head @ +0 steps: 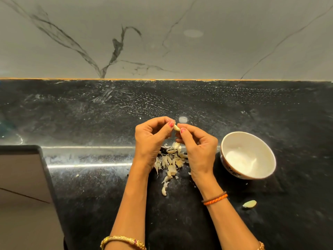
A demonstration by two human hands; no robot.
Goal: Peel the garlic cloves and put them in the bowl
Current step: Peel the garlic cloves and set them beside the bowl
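A small pale garlic clove (176, 127) is pinched between the fingertips of both hands above the black counter. My left hand (151, 141) grips its left end and my right hand (197, 150) grips its right end. Beneath the hands lies a heap of garlic skins and cloves (171, 160), with one curved pale piece (164, 190) trailing toward me. A white bowl (266, 156) with a dark patterned outside stands just right of my right hand; whitish peeled cloves show faintly inside. A lone unpeeled clove (249, 204) rests on the counter below the bowl.
The black speckled counter (108, 114) runs back to a grey marbled wall (162, 42). A dark-rimmed flat panel (23, 186) fills the lower left corner.
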